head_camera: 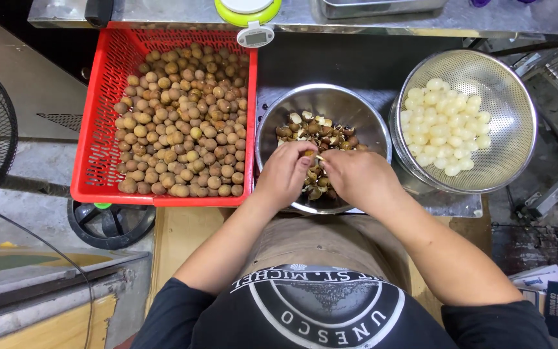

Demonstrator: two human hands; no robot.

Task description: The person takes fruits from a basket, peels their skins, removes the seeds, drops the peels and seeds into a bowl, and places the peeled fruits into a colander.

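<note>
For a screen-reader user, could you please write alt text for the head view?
Two hands, left and right, peel a small brown fruit over a steel bowl of shells. A red basket of brown fruits sits to the left, a metal colander of peeled white fruit to the right.

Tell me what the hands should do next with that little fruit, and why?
Probably finish pulling off the shell and let it fall into the steel bowl. Both hands, left hand and right hand, pinch one longan above that bowl, which holds brown shells. The peeled white fruit lies in the colander beside it.
</note>
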